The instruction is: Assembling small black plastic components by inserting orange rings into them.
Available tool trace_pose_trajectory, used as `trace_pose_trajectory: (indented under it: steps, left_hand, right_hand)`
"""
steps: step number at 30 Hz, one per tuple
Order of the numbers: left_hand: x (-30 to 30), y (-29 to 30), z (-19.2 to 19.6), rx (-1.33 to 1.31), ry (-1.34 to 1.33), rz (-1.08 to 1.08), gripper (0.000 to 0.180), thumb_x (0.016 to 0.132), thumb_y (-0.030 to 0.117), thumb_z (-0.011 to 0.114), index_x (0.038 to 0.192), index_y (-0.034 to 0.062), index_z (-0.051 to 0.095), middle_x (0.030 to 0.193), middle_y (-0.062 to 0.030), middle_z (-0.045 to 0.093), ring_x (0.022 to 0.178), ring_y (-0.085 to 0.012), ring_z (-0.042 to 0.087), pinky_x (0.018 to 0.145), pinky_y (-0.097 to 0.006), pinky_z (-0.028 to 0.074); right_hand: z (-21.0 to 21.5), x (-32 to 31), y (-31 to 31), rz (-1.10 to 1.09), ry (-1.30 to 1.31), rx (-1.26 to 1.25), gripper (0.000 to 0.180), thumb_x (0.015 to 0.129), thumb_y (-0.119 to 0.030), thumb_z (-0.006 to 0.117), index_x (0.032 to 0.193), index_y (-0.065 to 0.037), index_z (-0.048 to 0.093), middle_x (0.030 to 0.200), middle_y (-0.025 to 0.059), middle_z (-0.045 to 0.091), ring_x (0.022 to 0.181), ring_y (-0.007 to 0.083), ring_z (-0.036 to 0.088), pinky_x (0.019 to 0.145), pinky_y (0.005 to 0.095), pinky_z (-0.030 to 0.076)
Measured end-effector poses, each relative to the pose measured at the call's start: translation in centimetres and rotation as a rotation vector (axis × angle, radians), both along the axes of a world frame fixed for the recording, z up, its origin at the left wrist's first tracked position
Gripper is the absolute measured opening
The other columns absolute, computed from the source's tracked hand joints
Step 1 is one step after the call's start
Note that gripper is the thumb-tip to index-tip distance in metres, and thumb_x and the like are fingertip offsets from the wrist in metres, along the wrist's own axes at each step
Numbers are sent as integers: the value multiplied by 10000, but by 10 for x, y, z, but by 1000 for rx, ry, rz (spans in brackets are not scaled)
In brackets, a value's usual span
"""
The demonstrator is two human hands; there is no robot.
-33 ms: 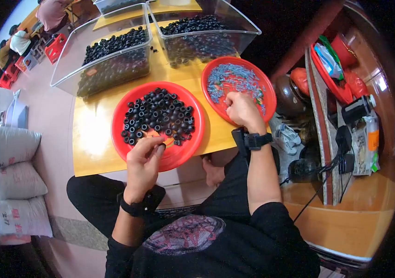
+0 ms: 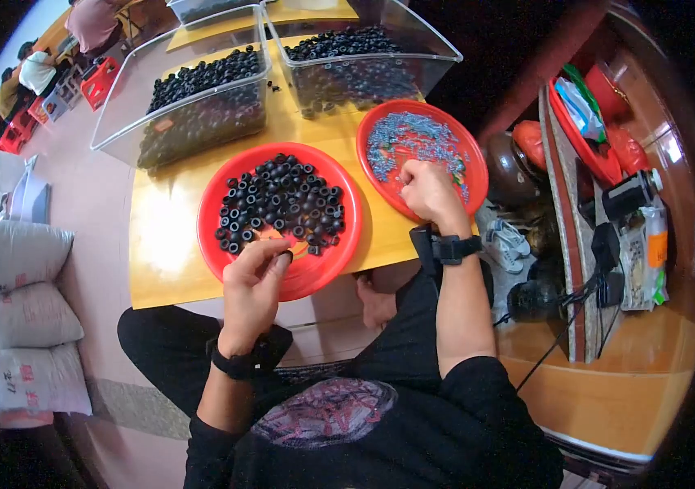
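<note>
A low yellow table [image 2: 160, 244] fills the middle of the frame, on a pale floor with stuffed white sacks [image 2: 17, 326] stacked at the lower left and a cluttered wooden shelf [image 2: 608, 244] at the right.

Nearest, at the lower centre, the left hand [image 2: 254, 281] sits over the near rim of a red plate [image 2: 315, 273], its thumb and fingertips pinched shut on one small black ring [image 2: 285, 257]. The plate is heaped with more black rings [image 2: 282, 204] across its middle.

A little farther, right of centre, the right hand [image 2: 427, 191] is curled with its fingers down in a second red plate [image 2: 453, 138] strewn with small grey-blue metal parts [image 2: 413, 138]; whether it has one between its fingertips cannot be told.

Compared with the other frame, taken at the same instant, nothing has shifted: both hands hold the same poses over the same plates, so the work stands at the same point, one ring lifted and the other hand among the small parts.

Farthest, at the top, two clear plastic bins [image 2: 201, 106] hold piles of black rings, and other people sit at the upper left.
</note>
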State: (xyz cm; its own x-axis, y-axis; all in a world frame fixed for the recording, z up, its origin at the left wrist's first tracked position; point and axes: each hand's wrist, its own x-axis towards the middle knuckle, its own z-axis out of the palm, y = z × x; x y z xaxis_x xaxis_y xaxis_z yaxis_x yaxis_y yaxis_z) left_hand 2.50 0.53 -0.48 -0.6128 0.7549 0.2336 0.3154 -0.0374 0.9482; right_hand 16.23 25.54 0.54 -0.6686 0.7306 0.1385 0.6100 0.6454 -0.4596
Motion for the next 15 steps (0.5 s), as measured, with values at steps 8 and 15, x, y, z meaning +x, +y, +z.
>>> trace_pose_trajectory:
  steps: [8,15]
  left_hand:
    - [0,-6,7,171,-841,-127,162,861,81,506,1003,3,526,836,-77,589,695,-122,566,606,-228,464]
    - [5,-6,5,266,-987,-177,178,865,83,503,1022,5,528,877,-99,603,700,-137,577,623,-231,476]
  right_hand:
    - [15,-17,-39,65,585,-248,51,730,-2,589,774,9,566,679,-19,545,611,32,494,530,190,405]
    - [23,-40,-117,569,672,-745,147,745,58,582,879,4,605,797,26,578,740,89,547,658,218,454]
